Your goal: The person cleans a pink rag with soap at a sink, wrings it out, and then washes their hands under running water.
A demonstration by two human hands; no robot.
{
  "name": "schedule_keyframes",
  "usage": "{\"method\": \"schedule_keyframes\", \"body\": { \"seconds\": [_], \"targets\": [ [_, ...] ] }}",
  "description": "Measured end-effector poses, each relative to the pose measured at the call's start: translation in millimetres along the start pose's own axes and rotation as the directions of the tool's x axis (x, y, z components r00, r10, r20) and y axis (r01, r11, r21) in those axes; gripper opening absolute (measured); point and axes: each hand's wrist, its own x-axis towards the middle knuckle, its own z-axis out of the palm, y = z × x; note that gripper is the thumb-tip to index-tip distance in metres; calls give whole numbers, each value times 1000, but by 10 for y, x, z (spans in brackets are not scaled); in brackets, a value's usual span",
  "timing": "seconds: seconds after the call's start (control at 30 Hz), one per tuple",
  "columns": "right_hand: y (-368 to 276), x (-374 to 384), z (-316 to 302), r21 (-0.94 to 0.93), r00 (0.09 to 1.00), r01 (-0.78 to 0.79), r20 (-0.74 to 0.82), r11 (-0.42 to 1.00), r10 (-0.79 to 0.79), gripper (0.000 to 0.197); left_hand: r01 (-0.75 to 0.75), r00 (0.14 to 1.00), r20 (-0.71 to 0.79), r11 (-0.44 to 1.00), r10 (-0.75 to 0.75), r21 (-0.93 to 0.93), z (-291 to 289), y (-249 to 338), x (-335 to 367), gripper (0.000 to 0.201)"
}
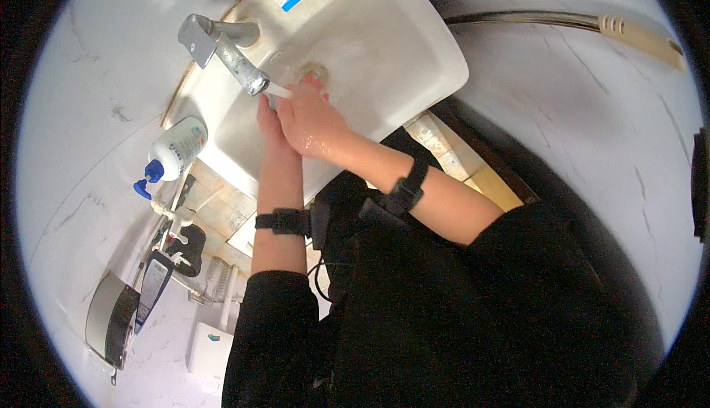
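Observation:
Water runs from a chrome faucet [237, 64] at the upper left onto my two wet hands, which press together over a white sink [399, 53]. My left hand [269, 118] lies partly under the right one. Reddish fingertips, seemingly the left hand's, show stretched out beyond it, near the drain [316, 72]. My right hand [314, 121] rests across the left with its back up, wet with droplets or a little foam. Its own fingers are mostly hidden between the hands and by the stream. No object shows in either hand.
A white pump bottle [177, 149] with a blue top lies at the sink's left edge in view. White pipe valves [177, 223] and a dark-fronted wall holder [111, 319] are at lower left. A beige shower handle [640, 40] and its hose are at upper right, beside marbled walls.

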Motion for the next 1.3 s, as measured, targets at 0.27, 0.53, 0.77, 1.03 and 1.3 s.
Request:
{"method": "schedule_keyframes", "body": {
  "seconds": [0.27,0.53,0.77,1.03,1.3],
  "targets": [
    [39,599,-335,-67,991,-121,52,990,124,29,42,969,244,999,-49,33,195,-138,105,37],
    [-35,384,-281,-289,987,142,-29,947,-157,29,-71,992,107,997,72,-9,206,-47,10,42],
    [405,493,-311,850,805,-525,512,-44,299,31,-273,952,4,846,305,458,235,10,-253,32],
    [244,345,-422,698,701,-713,710,-70,-70,32,-350,833,-90,645,546,680,195,308,-730,24],
    [-4,267,-362,726,750,-661,649,193,128,37,-486,757,89,467,647,739,385,543,-1104,21]
  ]
}}
